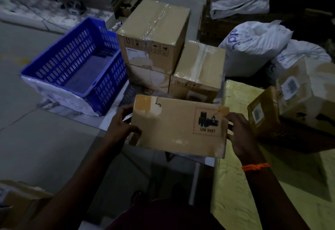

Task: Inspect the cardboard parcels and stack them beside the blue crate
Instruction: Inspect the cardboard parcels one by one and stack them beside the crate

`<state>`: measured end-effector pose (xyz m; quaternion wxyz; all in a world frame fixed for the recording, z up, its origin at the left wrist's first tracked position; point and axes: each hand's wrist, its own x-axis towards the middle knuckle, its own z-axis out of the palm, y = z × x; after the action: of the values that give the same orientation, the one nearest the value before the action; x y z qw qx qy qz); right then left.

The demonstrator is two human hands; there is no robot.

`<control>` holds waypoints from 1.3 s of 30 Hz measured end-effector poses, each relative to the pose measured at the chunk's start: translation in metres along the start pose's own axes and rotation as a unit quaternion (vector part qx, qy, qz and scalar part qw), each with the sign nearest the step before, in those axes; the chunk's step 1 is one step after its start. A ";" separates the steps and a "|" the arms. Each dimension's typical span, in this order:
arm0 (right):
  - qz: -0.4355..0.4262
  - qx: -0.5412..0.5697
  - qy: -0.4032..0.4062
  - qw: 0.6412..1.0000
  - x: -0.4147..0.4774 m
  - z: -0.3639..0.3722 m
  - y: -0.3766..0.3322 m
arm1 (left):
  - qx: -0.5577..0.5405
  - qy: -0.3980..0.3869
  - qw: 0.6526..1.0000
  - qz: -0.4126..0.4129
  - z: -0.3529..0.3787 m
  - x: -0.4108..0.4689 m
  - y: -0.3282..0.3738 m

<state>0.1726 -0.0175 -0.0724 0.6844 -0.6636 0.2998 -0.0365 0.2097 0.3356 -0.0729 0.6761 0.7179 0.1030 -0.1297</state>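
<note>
The cardboard parcel [178,126] is held in the air in front of the stacked boxes [154,35], to the right of the blue crate [68,61]. Its upper face carries a red-hatched frame with a black battery drawing and "UN 3481". The left hand [122,122] grips its left edge and the right hand [239,131] grips its right edge. The top stacked box shows a row of black handling marks. The crate's right wall stands against the stack, and bare floor [27,139] lies to its left.
</note>
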 end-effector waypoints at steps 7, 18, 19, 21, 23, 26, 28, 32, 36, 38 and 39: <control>0.054 0.020 0.018 0.998 -0.038 0.005 0.022 | -0.098 0.013 0.992 -0.082 -0.005 -0.015 -0.021; 0.013 -0.073 -0.013 0.997 -0.022 -0.019 0.090 | -0.094 -0.028 0.991 -0.088 0.008 -0.024 -0.082; 0.013 -0.079 -0.010 0.997 -0.020 -0.019 0.094 | -0.083 -0.028 0.992 -0.086 0.009 -0.025 -0.085; -0.012 -0.128 0.013 0.992 -0.021 -0.014 0.097 | -0.040 -0.023 0.996 -0.077 0.010 -0.025 -0.088; -0.097 -0.272 0.070 0.955 -0.025 -0.004 0.096 | 0.056 -0.007 0.998 -0.009 0.012 -0.023 -0.085; -0.268 -0.432 0.045 0.860 -0.022 0.026 0.088 | 0.270 -0.004 0.940 0.206 0.030 -0.007 -0.075; -0.275 -0.472 -0.036 0.837 -0.011 0.048 0.083 | 0.400 -0.037 0.878 0.260 0.052 0.007 -0.065; -0.251 -0.557 -0.099 0.786 0.015 0.080 0.077 | 0.565 -0.103 0.782 0.241 0.087 0.036 -0.065; -0.250 -0.603 -0.105 0.751 0.022 0.080 0.081 | 0.609 -0.105 0.757 0.212 0.091 0.044 -0.079; -0.253 -0.601 -0.111 0.750 0.024 0.078 0.083 | 0.613 -0.109 0.753 0.213 0.091 0.045 -0.081; -0.250 -0.600 -0.115 0.751 0.024 0.079 0.084 | 0.614 -0.111 0.752 0.211 0.092 0.046 -0.081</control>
<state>0.1994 0.0511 -0.1639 0.1414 -0.9883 0.0026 0.0579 0.2222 0.2482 -0.1688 0.1067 0.9627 -0.2284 -0.0980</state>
